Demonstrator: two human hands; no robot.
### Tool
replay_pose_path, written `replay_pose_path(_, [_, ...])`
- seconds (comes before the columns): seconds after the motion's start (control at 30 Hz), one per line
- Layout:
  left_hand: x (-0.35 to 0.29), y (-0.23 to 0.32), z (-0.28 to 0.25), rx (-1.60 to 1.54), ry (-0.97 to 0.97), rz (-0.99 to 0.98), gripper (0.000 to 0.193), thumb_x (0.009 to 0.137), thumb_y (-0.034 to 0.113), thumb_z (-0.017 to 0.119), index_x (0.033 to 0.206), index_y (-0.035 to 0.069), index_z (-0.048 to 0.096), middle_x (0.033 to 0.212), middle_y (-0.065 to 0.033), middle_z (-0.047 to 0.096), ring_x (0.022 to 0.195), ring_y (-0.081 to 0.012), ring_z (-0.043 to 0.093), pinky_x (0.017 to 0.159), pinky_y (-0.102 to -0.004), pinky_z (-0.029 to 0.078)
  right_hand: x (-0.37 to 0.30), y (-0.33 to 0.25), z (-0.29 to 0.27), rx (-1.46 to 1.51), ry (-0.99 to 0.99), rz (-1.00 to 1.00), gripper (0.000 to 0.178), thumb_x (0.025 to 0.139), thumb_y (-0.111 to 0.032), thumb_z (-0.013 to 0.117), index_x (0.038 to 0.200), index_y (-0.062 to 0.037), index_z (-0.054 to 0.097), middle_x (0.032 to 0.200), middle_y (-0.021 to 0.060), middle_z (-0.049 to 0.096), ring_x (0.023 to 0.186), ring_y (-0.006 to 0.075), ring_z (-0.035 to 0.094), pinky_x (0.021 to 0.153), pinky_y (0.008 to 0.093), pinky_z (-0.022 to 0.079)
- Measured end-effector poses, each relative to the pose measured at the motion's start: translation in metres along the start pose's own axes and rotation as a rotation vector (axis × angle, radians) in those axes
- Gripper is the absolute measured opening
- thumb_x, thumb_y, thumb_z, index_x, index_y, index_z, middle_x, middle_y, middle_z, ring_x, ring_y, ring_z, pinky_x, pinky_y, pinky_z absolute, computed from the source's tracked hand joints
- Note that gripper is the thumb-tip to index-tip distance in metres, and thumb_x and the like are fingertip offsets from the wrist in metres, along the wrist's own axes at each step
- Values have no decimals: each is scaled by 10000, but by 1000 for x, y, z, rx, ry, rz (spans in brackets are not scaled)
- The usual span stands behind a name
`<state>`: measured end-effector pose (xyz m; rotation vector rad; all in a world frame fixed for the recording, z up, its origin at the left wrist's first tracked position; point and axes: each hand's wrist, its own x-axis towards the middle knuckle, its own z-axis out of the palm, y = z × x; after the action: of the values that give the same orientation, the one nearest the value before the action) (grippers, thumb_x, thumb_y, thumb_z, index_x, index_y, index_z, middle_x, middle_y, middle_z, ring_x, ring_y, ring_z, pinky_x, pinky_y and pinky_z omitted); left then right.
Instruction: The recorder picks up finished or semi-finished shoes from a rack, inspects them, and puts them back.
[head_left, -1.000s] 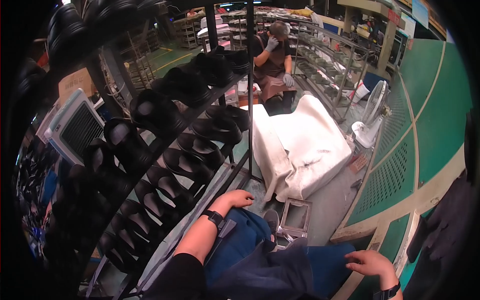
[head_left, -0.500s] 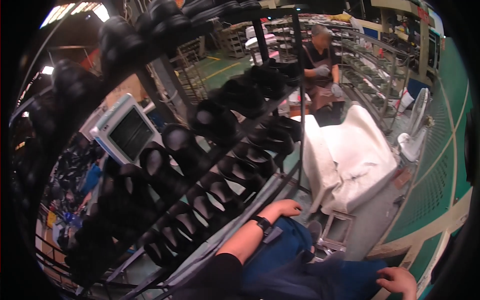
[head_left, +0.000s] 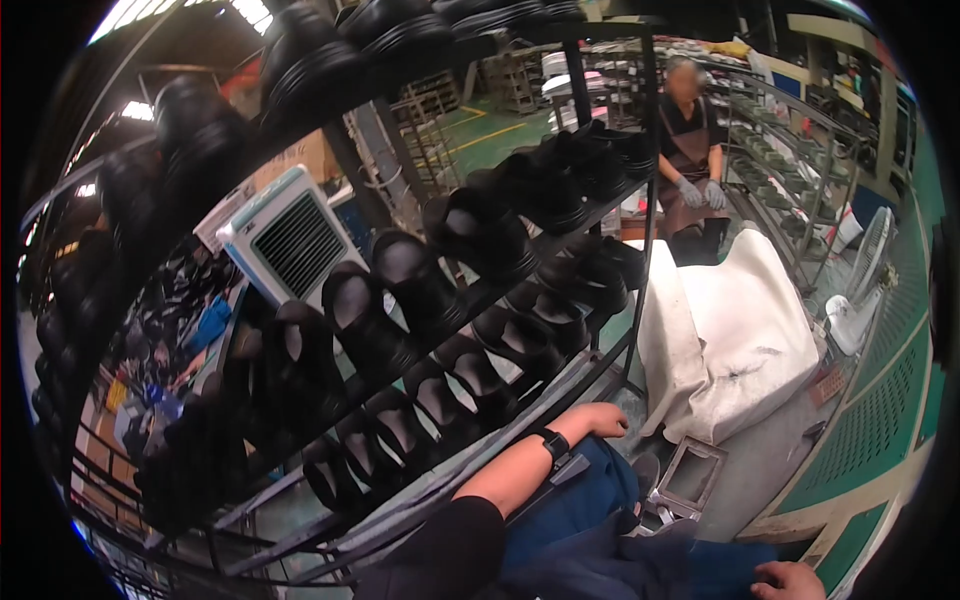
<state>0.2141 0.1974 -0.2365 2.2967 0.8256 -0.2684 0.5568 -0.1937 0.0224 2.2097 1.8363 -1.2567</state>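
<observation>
My left hand [head_left: 603, 420] rests at my left knee, over my dark blue trousers [head_left: 590, 470]. A black band with a watch [head_left: 555, 444] is around that wrist. The fingers bend loosely downward, partly hidden, with nothing seen in them. My right hand [head_left: 790, 580] lies by my right thigh at the lower edge, partly cut off. Its visible fingers are slightly apart and hold nothing. Left of my left arm stands a black metal rack [head_left: 645, 200] with several tiers of black shoes [head_left: 480, 230]; neither hand touches it.
A white cloth-draped block [head_left: 740, 330] stands ahead, with a metal frame [head_left: 690, 475] on the floor before it. Beyond sits a person [head_left: 690, 150] in an apron and gloves. A white fan [head_left: 865, 270] and green perforated panel [head_left: 860, 410] are right; an air cooler [head_left: 295, 240] is behind the rack.
The view has shifted, so the rack, block and person appear farther right. The person's gloved hands have come down together onto the lap. My hands stay at my legs.
</observation>
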Motion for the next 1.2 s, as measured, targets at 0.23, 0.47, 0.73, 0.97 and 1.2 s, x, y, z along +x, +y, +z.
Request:
replay_pose_path(0.23, [0,3,-3,2,38,-14,464,865,360,606,1244,105,688,1205,-176,693,1123,-355,648,968,-431,507,3,7,4,-1,5,-4,397,941,-223,668,1281,-22,622,1089,212,704,978,313,685,884,378,519])
replay_pose_path(0.47, [-3,6,-6,-28,30,-43,478,882,371,605,1271,101,672,1250,-165,678,1163,-343,635,989,-424,498,11,30,15,124,-12,44,356,982,-144,642,1315,-25,598,1011,122,687,839,148,639,742,279,551])
replay_pose_path(0.73, [-9,12,-10,-49,42,-64,471,886,362,599,1272,99,669,1249,-164,678,1163,-343,633,993,-421,494,12,40,15,131,-23,39,349,982,-136,643,1307,-18,597,966,108,677,798,132,632,701,276,555])
replay_pose_path(0.97, [-9,12,-10,-39,49,-47,464,887,357,597,1263,95,669,1234,-170,681,1151,-344,635,975,-420,496,11,28,13,99,-6,18,350,970,-152,660,1291,-22,608,912,119,683,776,160,642,693,303,539])
replay_pose_path(1.2, [-7,6,-6,-54,63,-28,467,896,357,591,1262,76,664,1227,-179,682,1144,-351,637,970,-423,496,8,16,7,2,6,-21,362,949,-184,669,1271,-27,616,898,159,689,773,226,655,735,346,519])
